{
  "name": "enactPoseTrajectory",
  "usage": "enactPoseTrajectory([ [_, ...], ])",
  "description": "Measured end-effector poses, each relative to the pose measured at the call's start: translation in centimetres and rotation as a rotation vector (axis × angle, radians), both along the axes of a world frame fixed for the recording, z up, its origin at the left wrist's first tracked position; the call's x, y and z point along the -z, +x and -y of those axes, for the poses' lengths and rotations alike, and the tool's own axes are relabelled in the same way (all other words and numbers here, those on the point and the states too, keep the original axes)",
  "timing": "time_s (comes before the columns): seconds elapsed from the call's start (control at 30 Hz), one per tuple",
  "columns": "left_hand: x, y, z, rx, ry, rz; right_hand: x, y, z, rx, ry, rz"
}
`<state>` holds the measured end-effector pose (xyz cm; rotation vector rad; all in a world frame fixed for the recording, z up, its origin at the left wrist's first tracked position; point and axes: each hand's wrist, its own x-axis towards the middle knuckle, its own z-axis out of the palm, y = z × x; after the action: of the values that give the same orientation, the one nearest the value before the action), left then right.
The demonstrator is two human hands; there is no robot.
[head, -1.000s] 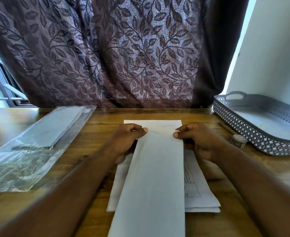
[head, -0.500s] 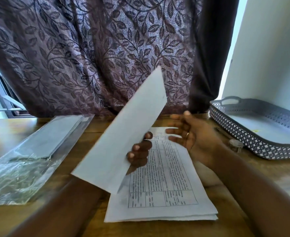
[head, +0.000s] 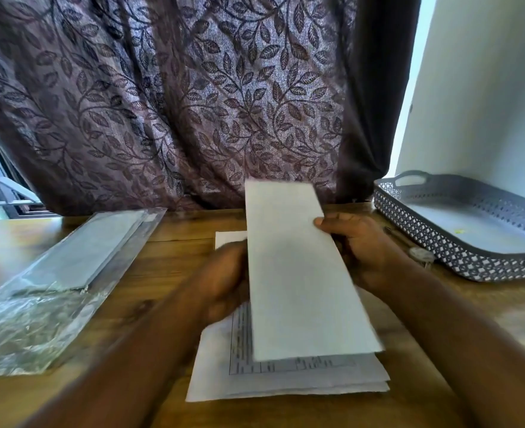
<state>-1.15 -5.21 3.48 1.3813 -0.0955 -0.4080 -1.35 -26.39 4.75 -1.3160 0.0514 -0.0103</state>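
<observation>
A long white folded sheet [head: 298, 273] is held up above the table between both hands, its length running away from me. My right hand [head: 363, 251] grips its right edge, thumb on the near face. My left hand [head: 224, 282] is at its left edge, blurred, with its fingers hidden behind the sheet. Under them lies a small stack of printed papers [head: 273, 381] with a table of text on the top page.
A clear plastic sleeve holding grey envelopes [head: 69, 267] lies at the left on the wooden table [head: 174, 242]. A grey perforated tray [head: 459, 251] sits at the right, with a small round object [head: 418, 253] beside it. A leaf-patterned curtain [head: 177, 97] hangs behind.
The folded sheet was pressed flat on the stack, then lifted and swung up by the left hand. Now both hands hold it upright above the stack.
</observation>
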Motion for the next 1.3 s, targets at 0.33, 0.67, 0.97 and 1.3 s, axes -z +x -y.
enactPoseTrajectory([
  [0.33,2.6,3.6,-1.6,-0.278,0.522,0.375,3.2,1.5,-0.7,0.222,-1.267,0.079],
  [0.67,3.3,2.4,0.0,-0.188,1.027,0.979,2.9,1.0,0.2,0.266,-1.403,0.114],
  [0.97,3.9,2.5,1.5,-0.009,1.134,1.019,1.5,-2.9,10.2,0.713,-1.486,0.03],
  [1.3,3.7,2.1,1.4,-0.05,1.024,1.062,3.4,-3.0,11.0,0.619,-1.587,-0.022],
])
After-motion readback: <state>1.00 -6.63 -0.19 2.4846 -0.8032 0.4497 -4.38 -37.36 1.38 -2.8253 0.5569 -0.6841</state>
